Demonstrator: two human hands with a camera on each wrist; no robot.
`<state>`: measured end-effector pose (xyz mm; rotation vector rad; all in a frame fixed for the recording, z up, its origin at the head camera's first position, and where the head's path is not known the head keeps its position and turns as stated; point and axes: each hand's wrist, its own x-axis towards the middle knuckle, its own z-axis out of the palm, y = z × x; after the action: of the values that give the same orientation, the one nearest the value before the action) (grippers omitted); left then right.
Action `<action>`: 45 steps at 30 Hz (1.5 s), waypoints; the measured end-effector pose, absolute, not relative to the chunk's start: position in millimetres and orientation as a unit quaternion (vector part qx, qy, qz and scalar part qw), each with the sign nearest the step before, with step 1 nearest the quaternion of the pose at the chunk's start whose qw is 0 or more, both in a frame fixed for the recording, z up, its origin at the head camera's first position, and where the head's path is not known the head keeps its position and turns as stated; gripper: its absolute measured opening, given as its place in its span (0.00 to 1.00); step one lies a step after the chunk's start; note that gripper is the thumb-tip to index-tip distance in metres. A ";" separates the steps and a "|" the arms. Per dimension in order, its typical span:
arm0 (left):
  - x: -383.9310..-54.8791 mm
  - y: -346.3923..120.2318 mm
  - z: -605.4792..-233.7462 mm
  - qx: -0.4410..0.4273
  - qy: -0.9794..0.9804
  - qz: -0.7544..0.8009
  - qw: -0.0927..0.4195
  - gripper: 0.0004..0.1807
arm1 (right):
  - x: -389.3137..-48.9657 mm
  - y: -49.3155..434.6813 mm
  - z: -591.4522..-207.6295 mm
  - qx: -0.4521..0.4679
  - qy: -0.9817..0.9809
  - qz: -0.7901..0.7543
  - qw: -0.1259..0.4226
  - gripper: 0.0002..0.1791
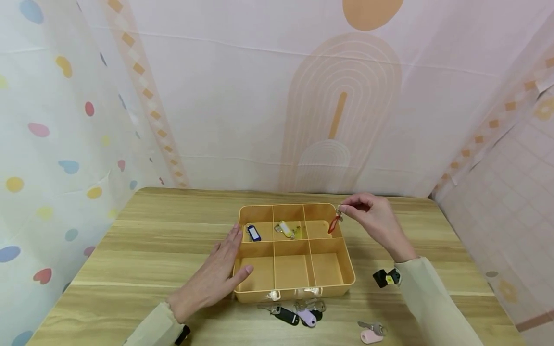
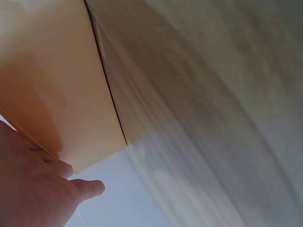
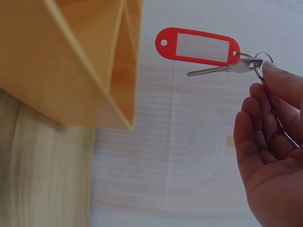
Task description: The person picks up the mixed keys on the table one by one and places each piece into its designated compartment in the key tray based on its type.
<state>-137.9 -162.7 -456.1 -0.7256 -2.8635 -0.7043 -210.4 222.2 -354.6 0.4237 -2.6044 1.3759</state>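
Note:
A yellow-orange box (image 1: 292,242) with several compartments stands on the table. My right hand (image 1: 375,218) pinches the metal ring of a key (image 3: 225,69) with a red key tag (image 3: 196,46). In the head view they hang over the back right compartment's outer wall. My left hand (image 1: 216,274) rests with extended fingers against the box's left side. In the back left compartment lies a blue key tag (image 1: 253,233); a yellow key tag (image 1: 285,228) with a key lies in the back middle one. The three front compartments hold nothing visible.
In front of the box lie a black key tag (image 1: 286,315) and a lilac key tag (image 1: 306,317) with keys. Farther right is a pink key tag (image 1: 371,336) with a key. Patterned curtains (image 1: 242,96) hang behind the wooden table (image 1: 173,230).

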 end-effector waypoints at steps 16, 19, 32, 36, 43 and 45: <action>-136.6 -162.7 -456.0 -0.238 -0.941 -0.235 0.046 0.49 | -235.5 211.3 -391.6 0.165 -0.886 0.431 0.058 0.04; -137.0 -162.9 -456.4 -0.238 -0.941 -0.234 0.047 0.49 | -238.8 208.5 -398.1 0.173 -0.891 0.415 0.064 0.03; -138.1 -161.3 -456.7 -0.239 -0.940 -0.239 0.045 0.48 | -246.3 201.7 -417.0 0.236 -0.915 0.306 0.118 0.05; -139.0 -161.2 -457.1 -0.240 -0.940 -0.240 0.046 0.48 | -245.1 202.9 -419.3 0.239 -0.918 0.295 0.115 0.11; -139.1 -161.1 -458.7 -0.246 -0.937 -0.243 0.057 0.47 | -235.4 212.2 -419.4 0.204 -0.918 0.329 0.088 0.26; -139.6 -161.0 -459.3 -0.246 -0.936 -0.244 0.060 0.47 | -230.3 216.3 -418.5 0.193 -0.914 0.346 0.085 0.28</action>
<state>-139.6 -161.0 -459.3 -0.7459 -2.8340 -0.7377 -230.3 216.3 -418.5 0.5749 -2.7272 1.0310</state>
